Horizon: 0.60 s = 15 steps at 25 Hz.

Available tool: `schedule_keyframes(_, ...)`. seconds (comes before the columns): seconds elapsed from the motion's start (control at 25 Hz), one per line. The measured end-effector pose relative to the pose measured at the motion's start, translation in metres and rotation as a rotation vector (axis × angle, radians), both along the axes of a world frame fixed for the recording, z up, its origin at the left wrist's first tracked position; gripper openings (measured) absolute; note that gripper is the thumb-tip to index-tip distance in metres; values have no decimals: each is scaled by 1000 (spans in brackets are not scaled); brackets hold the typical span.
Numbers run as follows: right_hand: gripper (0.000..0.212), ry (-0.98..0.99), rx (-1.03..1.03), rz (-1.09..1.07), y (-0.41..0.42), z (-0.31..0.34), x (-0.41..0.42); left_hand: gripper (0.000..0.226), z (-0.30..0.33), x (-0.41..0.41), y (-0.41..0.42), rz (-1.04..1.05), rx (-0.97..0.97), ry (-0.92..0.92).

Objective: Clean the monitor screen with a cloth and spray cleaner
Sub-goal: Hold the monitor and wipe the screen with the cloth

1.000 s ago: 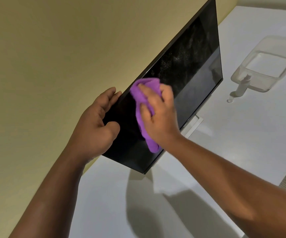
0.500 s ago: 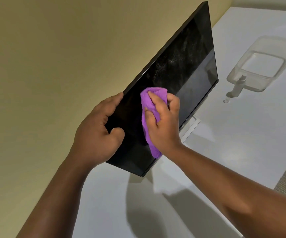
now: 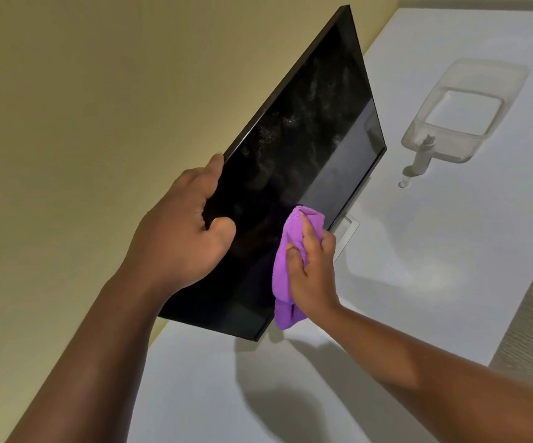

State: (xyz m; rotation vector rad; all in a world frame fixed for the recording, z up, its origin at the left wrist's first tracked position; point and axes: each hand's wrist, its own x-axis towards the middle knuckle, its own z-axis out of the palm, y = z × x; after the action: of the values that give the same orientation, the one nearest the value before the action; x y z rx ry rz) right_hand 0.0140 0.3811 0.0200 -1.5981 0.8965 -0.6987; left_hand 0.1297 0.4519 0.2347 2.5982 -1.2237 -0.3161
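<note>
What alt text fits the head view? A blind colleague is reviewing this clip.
A right hand presses a purple cloth against the lower part of a dark, smudged monitor screen while the left hand grips its top edge. Behind it, a small spray bottle stands by a clear plastic container on a white table.

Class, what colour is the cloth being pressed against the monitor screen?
Purple; the cloth shows clearly in the head view.

The cloth [image 3: 285, 266] in the right hand [image 3: 314, 273] is bright purple. The screen [image 3: 293, 174] under it is glossy black, mottled with pale grey smears above the grip. The table [image 3: 418, 282] is white, the wall [image 3: 99, 107] dull yellow, the tub [image 3: 469, 75] clear.
</note>
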Motion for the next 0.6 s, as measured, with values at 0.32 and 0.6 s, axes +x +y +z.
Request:
schedule_keyframes(0.32, 49, -249, -92, -54, 5, 34, 23, 100, -6, -3, -19, -113, -13, -72)
schedule_keyframes(0.6, 28, -6, -29, -23, -10, -29, -6, 99, -7, -7, -18, -92, -39, -55)
